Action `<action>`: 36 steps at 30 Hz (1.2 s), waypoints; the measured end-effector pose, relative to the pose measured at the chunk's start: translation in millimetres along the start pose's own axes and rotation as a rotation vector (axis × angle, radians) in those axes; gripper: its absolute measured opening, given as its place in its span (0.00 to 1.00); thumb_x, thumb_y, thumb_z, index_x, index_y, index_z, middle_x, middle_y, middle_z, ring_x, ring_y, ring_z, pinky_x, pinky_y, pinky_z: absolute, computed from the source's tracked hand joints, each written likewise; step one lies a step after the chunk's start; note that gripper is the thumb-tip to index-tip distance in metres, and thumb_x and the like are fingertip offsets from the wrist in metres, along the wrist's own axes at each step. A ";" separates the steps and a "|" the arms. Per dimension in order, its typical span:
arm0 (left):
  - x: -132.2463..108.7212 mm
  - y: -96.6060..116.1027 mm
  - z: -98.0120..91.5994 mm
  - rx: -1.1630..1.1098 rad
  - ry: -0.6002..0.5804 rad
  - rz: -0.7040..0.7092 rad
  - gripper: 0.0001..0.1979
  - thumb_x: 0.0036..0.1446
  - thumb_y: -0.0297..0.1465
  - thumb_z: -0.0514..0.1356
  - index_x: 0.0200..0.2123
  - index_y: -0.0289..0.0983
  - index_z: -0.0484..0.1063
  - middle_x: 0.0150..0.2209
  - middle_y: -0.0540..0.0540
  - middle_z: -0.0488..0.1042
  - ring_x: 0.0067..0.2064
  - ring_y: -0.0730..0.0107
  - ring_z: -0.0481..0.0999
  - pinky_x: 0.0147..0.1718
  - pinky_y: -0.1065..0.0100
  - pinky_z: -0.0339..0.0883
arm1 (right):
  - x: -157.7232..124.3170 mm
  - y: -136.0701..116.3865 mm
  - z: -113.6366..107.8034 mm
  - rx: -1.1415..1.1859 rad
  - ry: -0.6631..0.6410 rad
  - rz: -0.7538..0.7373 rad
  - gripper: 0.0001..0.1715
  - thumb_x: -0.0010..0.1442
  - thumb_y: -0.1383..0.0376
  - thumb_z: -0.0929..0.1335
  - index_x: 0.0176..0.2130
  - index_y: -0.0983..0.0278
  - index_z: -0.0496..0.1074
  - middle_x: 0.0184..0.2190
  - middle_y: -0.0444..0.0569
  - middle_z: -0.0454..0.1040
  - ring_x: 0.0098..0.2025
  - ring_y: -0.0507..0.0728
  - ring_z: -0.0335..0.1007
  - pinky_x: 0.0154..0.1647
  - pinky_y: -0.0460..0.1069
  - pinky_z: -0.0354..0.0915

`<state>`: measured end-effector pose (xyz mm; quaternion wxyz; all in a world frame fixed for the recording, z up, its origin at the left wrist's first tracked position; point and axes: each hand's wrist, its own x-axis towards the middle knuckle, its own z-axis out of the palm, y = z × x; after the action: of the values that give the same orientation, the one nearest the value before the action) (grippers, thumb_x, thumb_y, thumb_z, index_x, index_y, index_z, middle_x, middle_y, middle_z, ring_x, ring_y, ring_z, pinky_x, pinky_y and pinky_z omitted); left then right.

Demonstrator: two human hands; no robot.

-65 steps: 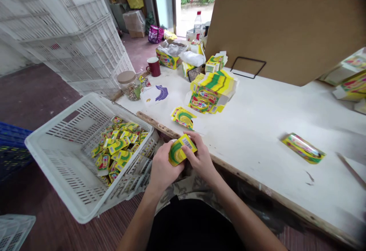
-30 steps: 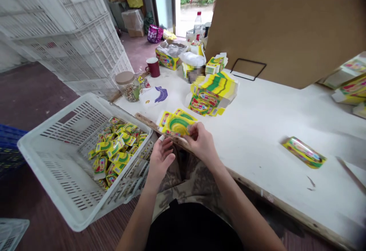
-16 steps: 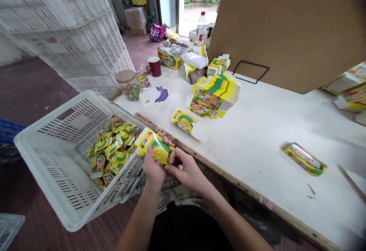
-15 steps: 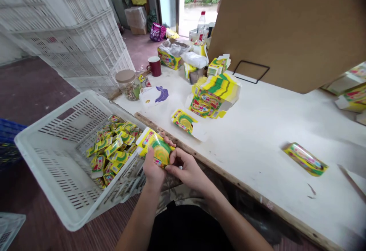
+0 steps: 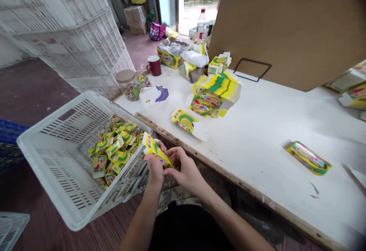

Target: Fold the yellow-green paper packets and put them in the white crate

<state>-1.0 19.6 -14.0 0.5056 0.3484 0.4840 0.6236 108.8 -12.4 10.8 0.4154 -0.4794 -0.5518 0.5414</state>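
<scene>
A small yellow and green carton point(image 5: 156, 150) is held near the table's front edge, beside the crate's rim. Around its lower left side my left hand point(image 5: 155, 167) is wrapped. My right hand point(image 5: 181, 167) has its fingers curled at the carton's right end; thumb and fingertips are apart, with the end between them. The white crate point(image 5: 54, 182) at the left contains a heap of filled cartons point(image 5: 114, 144). On the white table point(image 5: 243, 140) lie a flat carton point(image 5: 184, 120), a stack of flattened cartons point(image 5: 213, 95) and one more carton point(image 5: 309, 157) at the right.
Stacked white crates point(image 5: 85, 34) rise at the left. A lidded jar point(image 5: 127, 85), a dark red mug point(image 5: 154, 66) and a printed sheet point(image 5: 154, 95) stand or lie along the table's left side. A large cardboard box point(image 5: 286, 30) covers the back right.
The carton has been turned in my hands, so its broad front faces the camera less and a narrower side shows. My right hand's fingers have spread a little at its end.
</scene>
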 end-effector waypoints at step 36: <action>-19.4 105.7 -22.2 1.397 -0.316 0.576 0.14 0.56 0.43 0.61 0.39 0.41 0.73 0.38 0.45 0.78 0.43 0.54 0.72 0.43 0.51 0.64 | 2.9 -28.5 -48.6 -0.816 0.171 -0.602 0.11 0.64 0.71 0.64 0.42 0.60 0.74 0.36 0.48 0.77 0.40 0.58 0.63 0.44 0.54 0.62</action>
<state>-47.7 -6.9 81.6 0.0491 0.7838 0.5775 0.2232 153.4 1.4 42.3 0.3758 -0.4647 -0.7958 0.0973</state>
